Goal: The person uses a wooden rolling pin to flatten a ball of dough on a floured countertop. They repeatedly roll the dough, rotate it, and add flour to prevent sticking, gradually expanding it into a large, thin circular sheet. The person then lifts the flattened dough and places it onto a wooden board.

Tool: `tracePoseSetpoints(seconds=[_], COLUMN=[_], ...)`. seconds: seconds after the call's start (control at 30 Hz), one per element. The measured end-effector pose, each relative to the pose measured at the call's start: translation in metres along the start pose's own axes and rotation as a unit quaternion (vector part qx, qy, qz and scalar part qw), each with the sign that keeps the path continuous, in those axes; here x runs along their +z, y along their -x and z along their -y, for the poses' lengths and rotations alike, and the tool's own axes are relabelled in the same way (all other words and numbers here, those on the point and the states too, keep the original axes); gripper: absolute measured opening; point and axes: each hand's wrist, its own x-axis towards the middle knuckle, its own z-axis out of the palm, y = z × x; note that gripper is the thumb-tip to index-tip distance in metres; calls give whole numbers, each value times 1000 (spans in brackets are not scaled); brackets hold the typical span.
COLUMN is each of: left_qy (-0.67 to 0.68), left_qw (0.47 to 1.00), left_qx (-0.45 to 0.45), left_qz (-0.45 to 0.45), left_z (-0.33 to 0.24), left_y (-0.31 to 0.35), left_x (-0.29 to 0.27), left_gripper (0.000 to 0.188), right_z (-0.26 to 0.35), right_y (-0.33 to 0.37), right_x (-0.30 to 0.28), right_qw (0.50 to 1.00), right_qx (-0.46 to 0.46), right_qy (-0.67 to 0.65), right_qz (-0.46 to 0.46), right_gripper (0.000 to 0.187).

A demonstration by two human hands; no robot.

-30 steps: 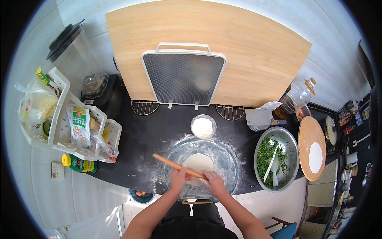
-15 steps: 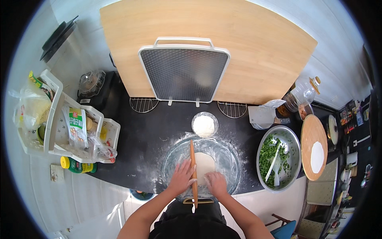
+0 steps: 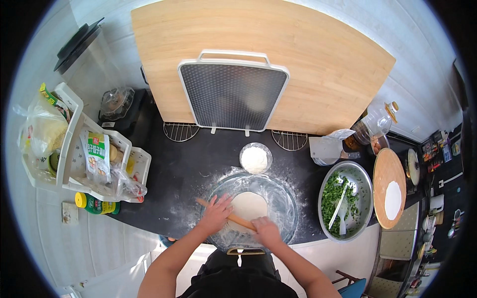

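A wooden rolling pin [image 3: 238,220] lies slanted across the near left part of a round, pale sheet of dough [image 3: 251,203]. My left hand [image 3: 217,214] rests over the pin's left part, its fingers reaching past it toward the dough. My right hand [image 3: 267,232] is closed around the pin's right end, hiding that tip. Beneath the dough is a round, clear glass board [image 3: 285,198] dusted with flour. A small bowl of white flour [image 3: 255,158] stands just beyond the board.
At right are a steel bowl [image 3: 368,198] of chopped greens with utensils, and a round wooden board [image 3: 385,171] bearing a flat white round. White baskets [image 3: 74,114] hold packages at left. A grey cutting board [image 3: 233,92] leans against a large wooden board [image 3: 323,64] at the back.
The rolling pin has turned from nearly upright in view to a slant, its far end swinging left. My right hand has moved from the dough's edge onto the pin. My left hand shifted slightly left.
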Motion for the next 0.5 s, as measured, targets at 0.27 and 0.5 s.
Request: tracePoseSetpoints(seconds=[0.27,0.5], left_qy=[-2,-20], left_qw=[982,932], left_qx=[-187,-276], left_qz=[-27,-234], left_z=[-12,52], left_y=[17,-96], left_x=[25,-7], left_gripper=[73,68], right_z=[-60,-60], right_y=[-18,-140], right_x=[20,-22], right_qw=[985,950], right_qx=[-74,116], right_qy=[104,31], right_qz=[-113,-290], right_gripper=[71,74])
